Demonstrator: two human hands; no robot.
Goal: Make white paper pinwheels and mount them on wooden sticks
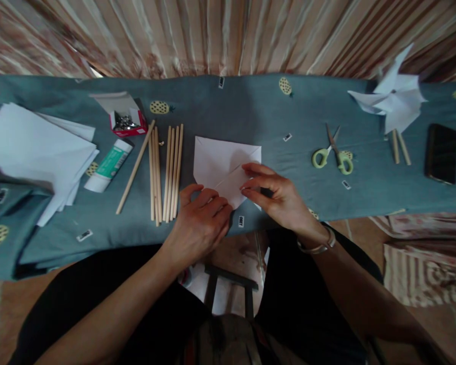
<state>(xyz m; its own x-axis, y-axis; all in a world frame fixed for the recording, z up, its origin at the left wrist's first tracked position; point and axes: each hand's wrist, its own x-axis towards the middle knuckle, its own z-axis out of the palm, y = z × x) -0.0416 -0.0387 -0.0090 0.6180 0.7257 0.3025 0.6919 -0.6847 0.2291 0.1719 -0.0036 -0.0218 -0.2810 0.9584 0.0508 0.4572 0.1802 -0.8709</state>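
A white sheet of paper (222,158) lies in front of me with a corner folded over, leaving a diagonal edge across its middle. My left hand (205,218) is on the near left part of the sheet, fingers curled and pressed against it. At the sheet's right side my right hand (275,195) holds the folded part between its thumb and fingers. Some of the paper's near edge is hidden by both hands. Left of the sheet lie several thin wooden sticks (174,172).
On the teal cloth (266,121) are a glue stick (109,165), an open box of metal pins (127,124) and a paper stack (38,152) to the left. Green-handled scissors (333,149), paper pinwheels (397,96) and a phone (442,153) lie right. A curtain (228,38) hangs behind.
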